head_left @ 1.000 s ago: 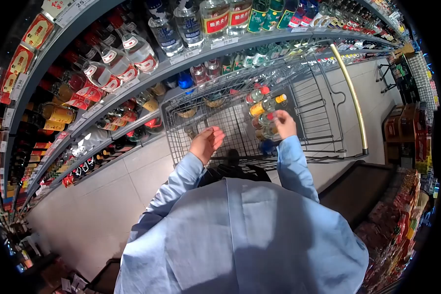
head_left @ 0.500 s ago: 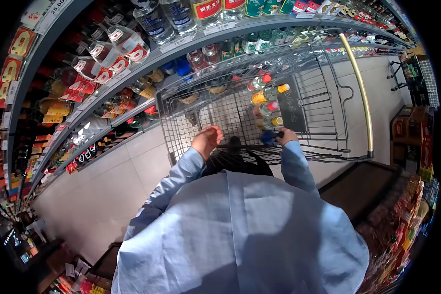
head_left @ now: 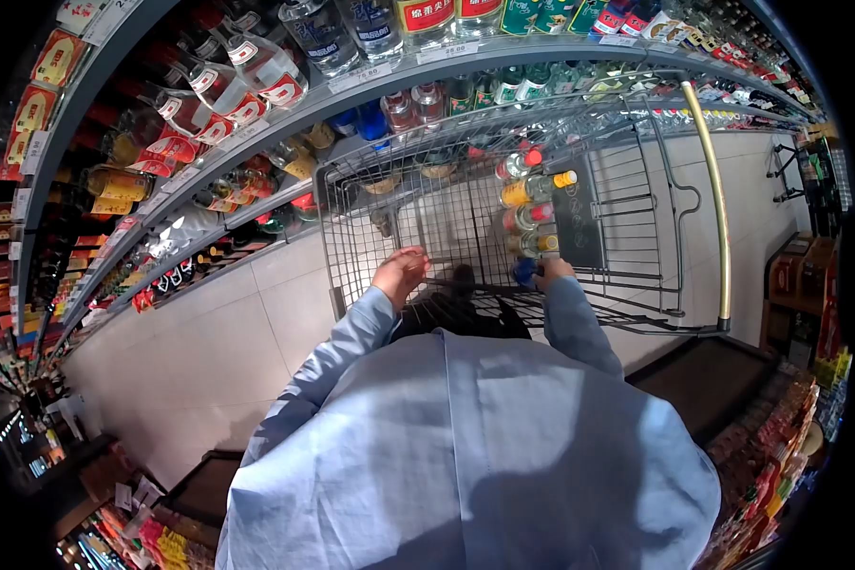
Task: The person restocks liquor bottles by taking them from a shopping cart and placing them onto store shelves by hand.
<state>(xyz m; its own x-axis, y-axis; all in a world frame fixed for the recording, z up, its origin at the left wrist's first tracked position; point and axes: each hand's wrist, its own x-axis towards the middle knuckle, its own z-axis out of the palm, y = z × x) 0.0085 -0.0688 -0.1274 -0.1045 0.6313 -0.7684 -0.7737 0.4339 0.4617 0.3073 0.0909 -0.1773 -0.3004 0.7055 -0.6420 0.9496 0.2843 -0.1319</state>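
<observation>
My right hand (head_left: 555, 271) is closed around the neck end of a blue bottle (head_left: 525, 273), low at the near side of a wire shopping cart (head_left: 579, 214). Beside it, several bottles lie on their sides in a row in the cart, among them a yellow-labelled bottle (head_left: 518, 194) and a red-capped bottle (head_left: 527, 217). Over the near left part of the cart is my left hand (head_left: 402, 275), its fingers loosely curved and apart from the thumb, with nothing visible in it.
Beyond the cart, a curved-looking shelf (head_left: 399, 71) carries rows of clear and coloured bottles with price tags. The cart's gold-coloured handle (head_left: 708, 190) is on the right. Packaged goods (head_left: 769, 446) stand at lower right, and tiled floor (head_left: 199, 351) stretches left.
The shelf, cart and bottles have shifted slightly right and down in view. My right hand still grips the blue bottle, now nearer the row's last bottle. My left hand has barely moved.
</observation>
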